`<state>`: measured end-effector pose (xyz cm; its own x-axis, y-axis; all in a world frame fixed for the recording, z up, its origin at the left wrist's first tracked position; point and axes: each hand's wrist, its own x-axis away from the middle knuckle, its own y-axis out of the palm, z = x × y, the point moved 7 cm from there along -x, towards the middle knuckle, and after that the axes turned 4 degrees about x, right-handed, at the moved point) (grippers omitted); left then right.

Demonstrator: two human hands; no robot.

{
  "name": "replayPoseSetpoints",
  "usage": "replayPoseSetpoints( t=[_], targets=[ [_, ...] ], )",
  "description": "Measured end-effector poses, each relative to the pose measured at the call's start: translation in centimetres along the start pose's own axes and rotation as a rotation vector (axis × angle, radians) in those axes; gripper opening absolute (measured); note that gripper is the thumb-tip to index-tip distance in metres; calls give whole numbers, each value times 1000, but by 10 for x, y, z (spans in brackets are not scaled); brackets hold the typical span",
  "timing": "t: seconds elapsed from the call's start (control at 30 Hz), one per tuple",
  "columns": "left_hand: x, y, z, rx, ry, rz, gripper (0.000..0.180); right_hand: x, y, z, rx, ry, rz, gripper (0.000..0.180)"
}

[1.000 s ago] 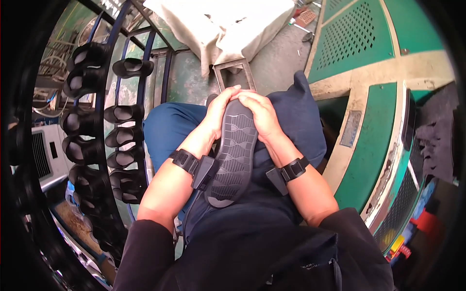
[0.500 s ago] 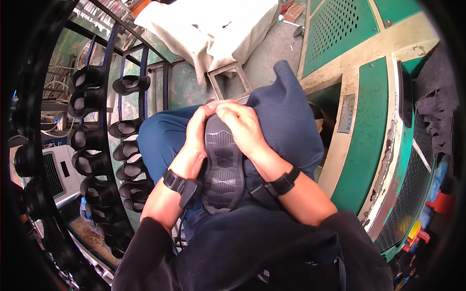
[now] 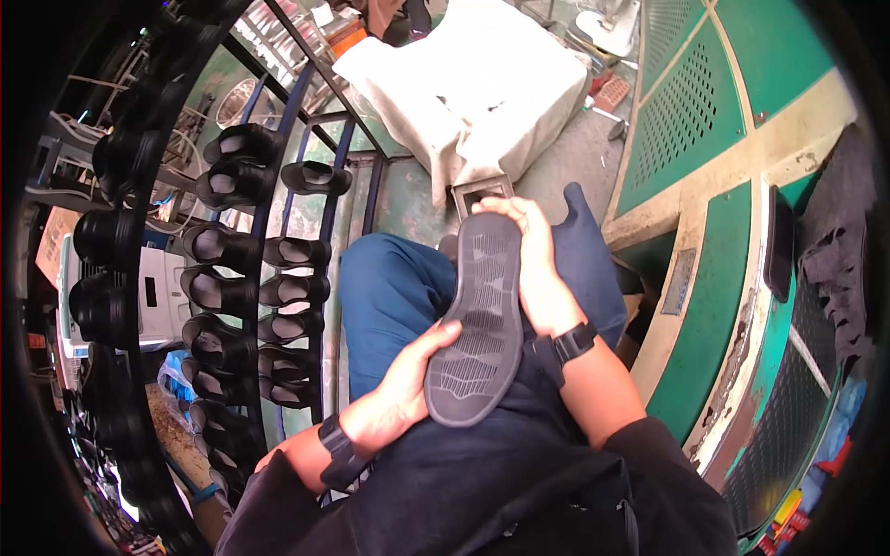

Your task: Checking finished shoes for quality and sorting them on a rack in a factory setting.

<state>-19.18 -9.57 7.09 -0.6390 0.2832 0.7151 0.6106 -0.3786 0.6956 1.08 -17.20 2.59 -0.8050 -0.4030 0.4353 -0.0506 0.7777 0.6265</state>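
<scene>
Shoe [image 3: 476, 320]: one, sole-up; left hand [image 3: 408, 378], right hand [image 3: 540, 278] clamped on it; two wristbands [image 3: 573, 342].

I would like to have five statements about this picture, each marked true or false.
1. The dark shoe is held with its patterned sole toward the camera. True.
2. The left hand is at the sole's far end. False: the right hand is; the left hand holds the nearer half.
3. Both wrists wear dark bands. True.
4. The racked shoes are on the person's right. False: they are on the left.
5. The green panels are on the right. True.
</scene>
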Motion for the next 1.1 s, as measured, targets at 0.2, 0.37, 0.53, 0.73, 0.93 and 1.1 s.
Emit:
replayPoseSetpoints(
  t=[0.2,0.37,0.53,0.73,0.93,1.1],
  targets=[
    [61,48,8,-166,186,-106,81,37,52,-35,-67,-70,-121,34],
    [46,44,15,-300,221,-180,90,-10,-38,-18,315,-316,61,36],
    [75,106,30,-770,466,-591,105,-8,-2,-12,24,-12,-175,38],
    [72,131,56,-1128,739,-828,112,8,62,-63,-162,40,-457,38],
    [106,94,111,-1504,1164,-394,123,5,96,-88,-125,100,-609,42],
    [135,87,169,-1945,1751,82,105,12,130,-17,111,332,-650,64]
  ],
)
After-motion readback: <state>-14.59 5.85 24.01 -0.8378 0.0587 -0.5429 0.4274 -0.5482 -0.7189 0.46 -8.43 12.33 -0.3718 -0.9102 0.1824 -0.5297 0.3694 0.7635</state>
